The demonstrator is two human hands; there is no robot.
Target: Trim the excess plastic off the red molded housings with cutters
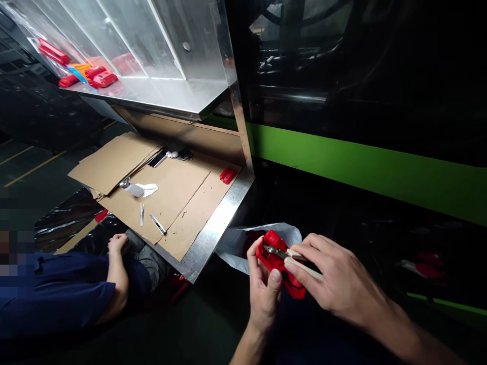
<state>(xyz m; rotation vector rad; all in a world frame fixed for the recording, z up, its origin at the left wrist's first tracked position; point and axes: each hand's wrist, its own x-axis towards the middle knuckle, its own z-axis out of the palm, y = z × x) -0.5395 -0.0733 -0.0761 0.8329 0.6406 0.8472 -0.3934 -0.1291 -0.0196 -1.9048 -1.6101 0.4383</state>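
Note:
My left hand [264, 289] is closed round a red plastic part [277, 263], thumb on its near edge. My right hand [335, 284] pinches a small knife with a pale handle [302, 267]; its metal blade [274, 250] lies across the top of the red part. Both hands hover just right of the steel table's corner, above a white plastic bag [236, 242].
A steel table [213, 230] covered with cardboard sheets [167, 197] holds a red part [227, 175], blades [157, 223], a phone [157, 158] and white scraps. Another person in a blue sleeve [57, 294] sits at the left. Red parts [95, 77] lie on the clear shelf above. A green machine panel [361, 162] runs at the right.

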